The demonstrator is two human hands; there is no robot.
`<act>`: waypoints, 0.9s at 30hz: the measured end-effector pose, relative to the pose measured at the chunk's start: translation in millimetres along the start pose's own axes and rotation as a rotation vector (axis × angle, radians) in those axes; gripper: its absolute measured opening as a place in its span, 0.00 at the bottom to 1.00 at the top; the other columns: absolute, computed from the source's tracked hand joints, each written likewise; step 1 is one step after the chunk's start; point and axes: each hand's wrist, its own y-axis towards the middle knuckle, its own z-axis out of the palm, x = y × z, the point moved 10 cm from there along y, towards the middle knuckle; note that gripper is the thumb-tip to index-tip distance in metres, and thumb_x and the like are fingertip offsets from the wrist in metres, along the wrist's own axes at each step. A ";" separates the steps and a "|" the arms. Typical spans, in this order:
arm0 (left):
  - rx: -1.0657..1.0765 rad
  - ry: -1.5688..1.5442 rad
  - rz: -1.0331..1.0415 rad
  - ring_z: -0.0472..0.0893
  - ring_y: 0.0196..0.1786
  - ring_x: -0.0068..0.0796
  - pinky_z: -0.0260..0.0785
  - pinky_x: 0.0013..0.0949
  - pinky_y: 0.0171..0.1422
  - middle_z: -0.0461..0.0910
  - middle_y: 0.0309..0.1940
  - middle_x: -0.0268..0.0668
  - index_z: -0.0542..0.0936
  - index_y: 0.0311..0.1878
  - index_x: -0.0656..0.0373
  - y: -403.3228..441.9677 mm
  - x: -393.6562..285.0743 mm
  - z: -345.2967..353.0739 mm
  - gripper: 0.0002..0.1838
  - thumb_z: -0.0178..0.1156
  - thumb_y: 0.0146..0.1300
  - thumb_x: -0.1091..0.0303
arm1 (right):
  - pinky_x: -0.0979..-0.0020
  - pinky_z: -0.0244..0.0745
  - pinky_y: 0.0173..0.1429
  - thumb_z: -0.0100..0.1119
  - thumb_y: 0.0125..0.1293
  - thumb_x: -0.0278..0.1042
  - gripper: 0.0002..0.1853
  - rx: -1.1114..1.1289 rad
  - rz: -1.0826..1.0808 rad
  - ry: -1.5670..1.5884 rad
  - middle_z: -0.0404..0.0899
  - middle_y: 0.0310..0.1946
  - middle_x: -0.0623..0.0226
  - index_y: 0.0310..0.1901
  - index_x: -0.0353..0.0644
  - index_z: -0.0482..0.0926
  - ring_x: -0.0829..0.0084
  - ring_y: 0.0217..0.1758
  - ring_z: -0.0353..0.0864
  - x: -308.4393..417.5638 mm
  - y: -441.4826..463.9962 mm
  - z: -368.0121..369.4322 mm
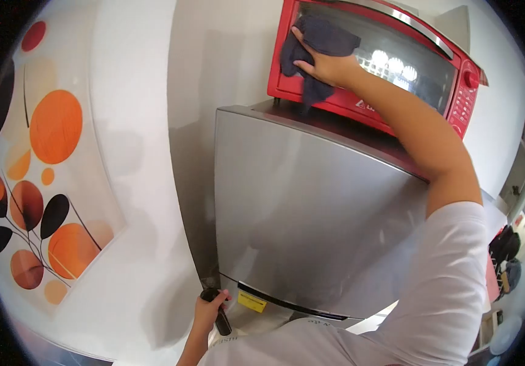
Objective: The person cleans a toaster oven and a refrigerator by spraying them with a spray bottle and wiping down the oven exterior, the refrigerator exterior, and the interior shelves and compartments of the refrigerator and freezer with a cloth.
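My right hand (329,68) presses a dark grey cloth (329,35) against the left part of the glass door of a red countertop oven (360,105). Its fingers are bent over the cloth, and one end of the fabric hangs below the door. Low in the view, my left hand (206,312) is wrapped round a black cylindrical object (223,322), whose exact kind I cannot make out. That hand is beside the lower left edge of a silver refrigerator (317,201). The oven stands on top of this refrigerator.
A long silver handle (424,30) runs along the oven door, with a control knob (471,79) at its right. A yellow label (252,301) sits below the refrigerator's upper door. Left is a white wall with a picture of orange and black shapes (56,127).
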 end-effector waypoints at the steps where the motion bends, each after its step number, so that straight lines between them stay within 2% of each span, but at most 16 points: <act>1: 0.008 0.019 -0.004 0.74 0.25 0.22 0.67 0.28 0.32 0.82 0.27 0.35 0.78 0.33 0.60 0.2 -0.9 1.7 0.14 0.68 0.56 0.60 | 0.55 0.56 0.71 0.50 0.67 0.57 0.38 0.049 0.009 0.020 0.65 0.65 0.50 0.74 0.55 0.51 0.49 0.67 0.63 -6.1 -14.6 -1.7; 6: 0.021 0.100 -0.011 0.77 0.27 0.25 0.70 0.28 0.33 0.82 0.28 0.35 0.78 0.35 0.60 15.2 1.1 14.9 0.12 0.67 0.58 0.62 | 0.55 0.50 0.73 0.51 0.67 0.55 0.38 0.315 0.150 0.056 0.59 0.68 0.47 0.74 0.56 0.49 0.47 0.71 0.57 -71.5 -126.3 -49.6; 8: 0.024 0.121 -0.009 0.77 0.28 0.25 0.70 0.29 0.33 0.82 0.28 0.35 0.79 0.35 0.60 20.8 1.4 22.7 0.12 0.67 0.58 0.62 | 0.54 0.47 0.75 0.56 0.64 0.51 0.41 0.431 0.140 -0.086 0.56 0.69 0.47 0.74 0.52 0.49 0.47 0.73 0.53 -95.8 -166.3 -72.9; 12: 0.053 0.151 -0.017 0.76 0.27 0.23 0.69 0.28 0.33 0.82 0.28 0.33 0.79 0.35 0.59 27.6 -2.0 38.6 0.13 0.67 0.57 0.60 | 0.54 0.46 0.75 0.59 0.61 0.47 0.43 0.525 0.201 -0.027 0.55 0.70 0.46 0.74 0.51 0.49 0.46 0.74 0.52 -135.2 -224.8 -89.8; 15: 0.047 0.175 -0.012 0.78 0.29 0.25 0.70 0.29 0.35 0.82 0.29 0.34 0.79 0.36 0.59 26.7 -2.1 34.8 0.11 0.66 0.59 0.61 | 0.54 0.51 0.73 0.58 0.63 0.50 0.42 0.485 0.152 -0.051 0.59 0.68 0.45 0.74 0.52 0.48 0.45 0.71 0.57 -131.4 -227.7 -95.1; 17: 0.071 0.187 0.000 0.78 0.29 0.26 0.71 0.30 0.35 0.82 0.30 0.35 0.78 0.37 0.59 20.1 -8.7 33.6 0.12 0.65 0.60 0.60 | 0.54 0.51 0.73 0.57 0.64 0.51 0.42 0.417 0.094 -0.049 0.59 0.68 0.45 0.74 0.53 0.48 0.46 0.71 0.57 -119.5 -211.6 -89.5; 18: 0.129 0.154 0.040 0.77 0.29 0.24 0.70 0.29 0.35 0.82 0.31 0.35 0.78 0.37 0.58 15.6 -27.5 41.7 0.12 0.65 0.61 0.60 | 0.55 0.51 0.73 0.56 0.64 0.52 0.42 0.382 0.066 -0.054 0.59 0.68 0.45 0.74 0.53 0.48 0.46 0.71 0.57 -112.7 -198.4 -85.4; 19: 0.187 0.123 0.078 0.76 0.29 0.23 0.70 0.28 0.35 0.82 0.32 0.34 0.78 0.37 0.58 7.6 -58.8 52.1 0.11 0.64 0.61 0.60 | 0.54 0.52 0.73 0.55 0.64 0.54 0.41 0.393 0.106 0.099 0.60 0.67 0.46 0.75 0.56 0.47 0.45 0.70 0.58 -107.3 -186.8 -67.1; 20: 0.242 0.093 0.114 0.76 0.29 0.21 0.69 0.27 0.35 0.82 0.32 0.33 0.78 0.37 0.57 -4.1 -92.7 62.6 0.11 0.63 0.62 0.60 | 0.55 0.52 0.73 0.53 0.65 0.56 0.41 0.421 0.041 0.011 0.61 0.67 0.46 0.75 0.58 0.46 0.45 0.69 0.61 -89.6 -162.1 -61.0; 21: 0.294 0.064 0.255 0.76 0.30 0.21 0.69 0.27 0.35 0.82 0.33 0.34 0.78 0.38 0.58 -20.5 -142.8 75.2 0.10 0.63 0.63 0.61 | 0.57 0.50 0.74 0.49 0.68 0.55 0.39 0.461 0.034 0.059 0.60 0.68 0.48 0.75 0.57 0.45 0.49 0.72 0.57 -76.3 -142.3 -44.3; 23: 0.373 0.030 0.567 0.76 0.30 0.21 0.69 0.27 0.35 0.82 0.34 0.35 0.77 0.38 0.58 -60.0 -244.1 102.0 0.10 0.62 0.64 0.62 | 0.56 0.53 0.73 0.48 0.68 0.58 0.39 0.480 0.024 0.189 0.61 0.68 0.48 0.75 0.59 0.45 0.47 0.69 0.61 -44.8 -99.2 -16.4; 24: 0.407 0.017 0.741 0.76 0.30 0.20 0.69 0.27 0.35 0.82 0.34 0.35 0.77 0.38 0.59 -81.8 -289.4 117.4 0.10 0.62 0.64 0.62 | 0.56 0.53 0.73 0.48 0.67 0.59 0.39 0.315 -0.065 0.150 0.62 0.67 0.48 0.75 0.59 0.47 0.47 0.68 0.62 -30.4 -75.0 -5.1; 25: 0.353 0.076 0.840 0.76 0.29 0.20 0.69 0.26 0.35 0.82 0.34 0.35 0.77 0.39 0.60 -98.2 -326.5 131.1 0.11 0.61 0.64 0.61 | 0.55 0.55 0.72 0.51 0.65 0.59 0.39 0.170 -0.112 0.201 0.65 0.64 0.49 0.74 0.58 0.52 0.49 0.67 0.64 -20.5 -58.3 0.6; 26: 0.295 0.132 0.942 0.76 0.29 0.19 0.69 0.26 0.34 0.82 0.34 0.35 0.78 0.40 0.61 -112.4 -361.1 147.2 0.13 0.61 0.64 0.60 | 0.53 0.52 0.73 0.54 0.61 0.62 0.39 0.148 -0.141 0.103 0.61 0.67 0.48 0.71 0.57 0.58 0.47 0.70 0.61 -11.3 -37.3 -2.1; 27: 0.323 0.161 1.016 0.76 0.28 0.19 0.68 0.26 0.34 0.82 0.33 0.35 0.78 0.40 0.62 -119.9 -391.6 171.8 0.15 0.62 0.63 0.58 | 0.54 0.53 0.73 0.55 0.60 0.62 0.38 0.073 -0.138 0.112 0.64 0.65 0.51 0.69 0.55 0.62 0.49 0.68 0.63 -10.3 -26.8 4.5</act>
